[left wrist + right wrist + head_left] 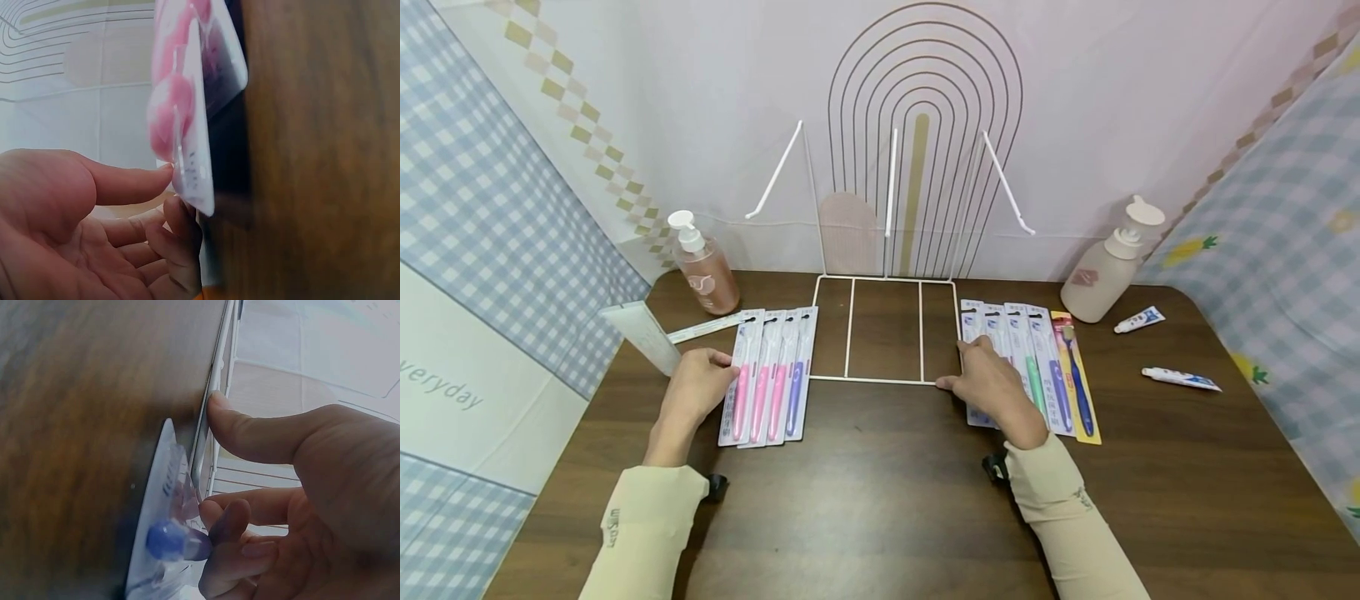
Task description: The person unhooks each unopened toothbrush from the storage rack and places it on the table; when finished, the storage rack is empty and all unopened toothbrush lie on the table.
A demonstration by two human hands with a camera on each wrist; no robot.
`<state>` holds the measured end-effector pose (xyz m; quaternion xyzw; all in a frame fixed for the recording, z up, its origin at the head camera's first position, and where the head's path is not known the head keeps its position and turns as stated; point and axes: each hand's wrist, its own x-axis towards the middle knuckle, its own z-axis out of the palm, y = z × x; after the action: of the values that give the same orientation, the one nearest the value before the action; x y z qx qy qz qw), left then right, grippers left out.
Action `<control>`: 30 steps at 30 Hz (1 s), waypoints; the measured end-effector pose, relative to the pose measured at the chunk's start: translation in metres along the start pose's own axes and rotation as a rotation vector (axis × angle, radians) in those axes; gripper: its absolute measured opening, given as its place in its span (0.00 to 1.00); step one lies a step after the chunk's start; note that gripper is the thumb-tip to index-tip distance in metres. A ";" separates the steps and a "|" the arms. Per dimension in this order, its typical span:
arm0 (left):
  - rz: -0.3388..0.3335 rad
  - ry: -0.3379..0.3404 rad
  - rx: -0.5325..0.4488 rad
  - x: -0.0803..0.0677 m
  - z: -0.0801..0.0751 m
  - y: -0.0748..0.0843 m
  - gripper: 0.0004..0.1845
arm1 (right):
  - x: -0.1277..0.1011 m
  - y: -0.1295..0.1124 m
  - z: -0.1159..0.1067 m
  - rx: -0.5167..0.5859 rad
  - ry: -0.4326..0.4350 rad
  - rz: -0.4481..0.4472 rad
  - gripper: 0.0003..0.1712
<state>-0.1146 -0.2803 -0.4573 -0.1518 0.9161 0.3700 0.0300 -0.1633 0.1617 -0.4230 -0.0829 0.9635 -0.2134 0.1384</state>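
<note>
My left hand (694,385) pinches the left edge of a packaged pink toothbrush (742,404) between thumb and fingertips. That pack's lower end is lifted off the table in the left wrist view. Overlapping it are two more pink packs and a purple one (796,392). My right hand (996,385) holds the front right corner of a white wire rack (880,381), thumb (234,425) on the front rail and fingers curled at the side. Beneath that hand lie several packaged toothbrushes, including a green one (1034,379) and a purple one (1060,392); the hand partly hides the leftmost packs.
Three white prongs rise from the rack's back, the middle one (891,183) upright. Pump bottles stand at left (711,279) and right (1101,279). Two toothpaste tubes (1182,379) lie far right. A yellow-backed toothbrush pack (1086,417) ends the right row. A white box (642,333) stands left.
</note>
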 end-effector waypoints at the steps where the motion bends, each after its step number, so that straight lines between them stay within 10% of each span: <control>1: 0.005 -0.002 0.004 0.002 0.001 -0.003 0.20 | 0.000 0.000 0.000 0.000 0.000 0.001 0.50; 18: 0.062 -0.033 0.057 0.010 0.003 -0.022 0.22 | 0.036 0.045 0.032 -0.010 0.036 -0.030 0.57; 30: 0.047 -0.062 0.172 -0.065 -0.024 0.065 0.31 | 0.031 0.038 0.029 0.017 0.027 -0.041 0.56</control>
<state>-0.0706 -0.2359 -0.3854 -0.1157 0.9463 0.2952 0.0624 -0.1876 0.1781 -0.4720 -0.0988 0.9616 -0.2255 0.1216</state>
